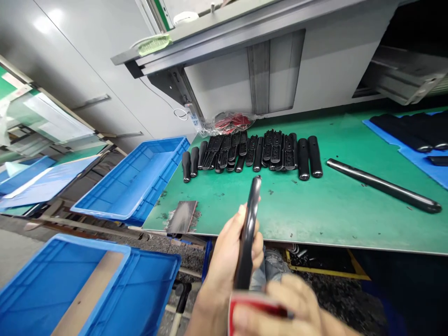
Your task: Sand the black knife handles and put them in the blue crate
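My left hand [229, 247] is wrapped round a glossy black plastic handle [250, 219], which points up and away over the table's front edge. At the handle's near end, my right hand [290, 303] is closed on a flat red piece with a pale edge [257, 303]. Motion blurs the right hand, so the kind of red piece cannot be told; it overlaps the handle's near end. Beyond my hands, black handle shells [276, 149] lie in a row on the green table, several with ribbed insides facing up. A long black tube [383, 184] lies to the right.
A grey abrasive-looking sheet [182, 217] lies at the table's left front, with dark shavings round it. Blue crates [131, 177] stand left of the green table [350, 224]. A clear bag with red contents [233, 122] sits behind the shells. Black parts rest on blue sheeting [413, 158] at right.
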Available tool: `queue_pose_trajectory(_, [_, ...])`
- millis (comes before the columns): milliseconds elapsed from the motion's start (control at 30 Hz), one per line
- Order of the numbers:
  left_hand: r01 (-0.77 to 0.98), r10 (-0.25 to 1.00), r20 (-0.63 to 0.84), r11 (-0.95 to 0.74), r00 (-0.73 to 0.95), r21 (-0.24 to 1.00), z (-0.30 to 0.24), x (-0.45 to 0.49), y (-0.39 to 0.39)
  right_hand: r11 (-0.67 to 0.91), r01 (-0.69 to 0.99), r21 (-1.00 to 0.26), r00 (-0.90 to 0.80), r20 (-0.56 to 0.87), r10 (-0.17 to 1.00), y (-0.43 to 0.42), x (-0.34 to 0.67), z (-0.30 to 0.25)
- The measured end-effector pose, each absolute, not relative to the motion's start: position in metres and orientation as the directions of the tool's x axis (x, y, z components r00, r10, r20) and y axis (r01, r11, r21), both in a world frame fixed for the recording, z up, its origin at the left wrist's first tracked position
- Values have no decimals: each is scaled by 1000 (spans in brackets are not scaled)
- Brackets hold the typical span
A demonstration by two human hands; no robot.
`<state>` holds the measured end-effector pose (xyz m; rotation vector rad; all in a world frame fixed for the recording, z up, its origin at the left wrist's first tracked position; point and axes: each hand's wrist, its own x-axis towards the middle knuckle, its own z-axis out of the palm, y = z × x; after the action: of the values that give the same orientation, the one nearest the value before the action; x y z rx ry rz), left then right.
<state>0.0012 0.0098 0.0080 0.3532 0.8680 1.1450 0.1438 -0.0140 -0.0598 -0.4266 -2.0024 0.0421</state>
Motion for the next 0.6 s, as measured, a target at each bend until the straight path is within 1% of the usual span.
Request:
queue_pose_trajectory(33, [-617, 893, -421, 425, 163, 662, 4, 1, 2, 923, 316, -220, -383, 860, 336, 5, 151, -54])
queue_pose_trajectory(100, [-570, 871, -437, 481, 225, 666, -2, -3, -14, 860, 395, -323, -327, 825, 460, 43, 173, -40])
queue_pose_trajectory(133, [-571, 858, -439, 507, 266, 645, -2, -7, -21, 806, 430, -407, -321, 765, 558, 58, 185, -34])
queue_pose_trajectory(167, [-589, 848, -431, 527, 309, 613, -1, -13, -27, 737, 413, -536, -281, 695, 662, 68, 196, -31])
queue_pose_trajectory(200, [-617, 843, -412, 535, 346, 577, 1, -19, -31, 653, 377, -657, -221, 621, 752, 71, 205, -30])
queue_pose_trajectory(233, [-664, 854, -383, 517, 353, 540, 3, -25, -32, 551, 307, -776, -137, 537, 832, 69, 212, -32])
queue_pose_trajectory(267, [-724, 873, -360, 478, 329, 498, 6, -30, -30, 448, 202, -871, -36, 451, 892, 62, 215, -36])
queue_pose_trajectory(300, [-777, 886, -360, 439, 292, 451, 7, -34, -26, 354, 81, -932, 57, 359, 932, 52, 216, -43])
queue_pose_trajectory(333, [-817, 886, -386, 413, 258, 401, 8, -36, -20, 267, -45, -963, 125, 260, 958, 40, 215, -51])
queue_pose_trajectory(367, [-847, 870, -431, 405, 240, 346, 8, -36, -13, 192, -157, -969, 147, 170, 974, 27, 213, -58])
queue_pose_trajectory(400, [-868, 843, -480, 410, 243, 280, 6, -34, -6, 135, -231, -964, 123, 109, 986, 15, 210, -65])
queue_pose_trajectory(433, [-878, 812, -524, 423, 258, 224, 3, -31, -1, 96, -264, -960, 66, 82, 994, 4, 206, -70])
queue_pose_trajectory(467, [-879, 791, -551, 434, 266, 199, 0, -27, 3, 83, -253, -964, 0, 86, 996, -4, 203, -73])
queue_pose_trajectory(500, [-871, 777, -572, 445, 261, 207, -3, -22, 5, 101, -204, -974, -62, 115, 991, -11, 200, -74])
queue_pose_trajectory(533, [-858, 770, -595, 450, 232, 248, -5, -18, 5, 151, -133, -980, -109, 166, 980, -16, 196, -74])
queue_pose_trajectory(600, [-808, 778, -621, 425, 95, 408, -10, -13, 2, 312, 36, -949, -176, 301, 937, -24, 189, -74])
